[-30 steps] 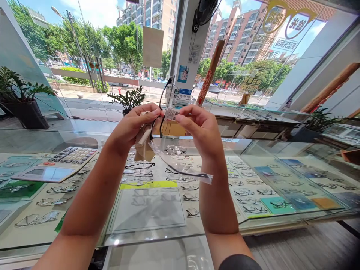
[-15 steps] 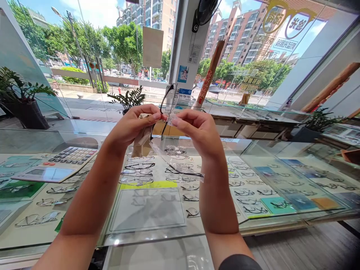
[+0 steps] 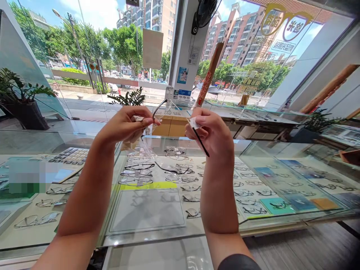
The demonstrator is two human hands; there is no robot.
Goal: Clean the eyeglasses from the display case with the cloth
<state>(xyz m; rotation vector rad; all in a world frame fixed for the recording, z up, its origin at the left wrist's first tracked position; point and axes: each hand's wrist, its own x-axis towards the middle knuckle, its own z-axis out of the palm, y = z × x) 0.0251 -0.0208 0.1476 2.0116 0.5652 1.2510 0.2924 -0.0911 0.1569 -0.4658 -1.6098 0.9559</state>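
I hold a thin black pair of glasses [image 3: 159,105] up over the glass counter [image 3: 157,240]. My left hand [image 3: 126,125] is closed, pinching one end of the frame together with a beige cloth [image 3: 132,135]. My right hand [image 3: 210,135] is closed round the other black temple arm [image 3: 201,143] and a small white tag [image 3: 193,123]. A clear plastic sleeve [image 3: 157,159] hangs from the frame between the two hands.
Under the counter glass lie several rows of glasses [image 3: 140,174] on coloured cards. A calculator [image 3: 69,157] sits on the counter at the left. Potted plants [image 3: 22,101] stand by the shop windows, and a fan [image 3: 204,13] hangs above.
My hands have moved apart. The frame, held upright between them before, now lies flatter and spread out, and my right hand has shifted right with the temple arm and the tag.
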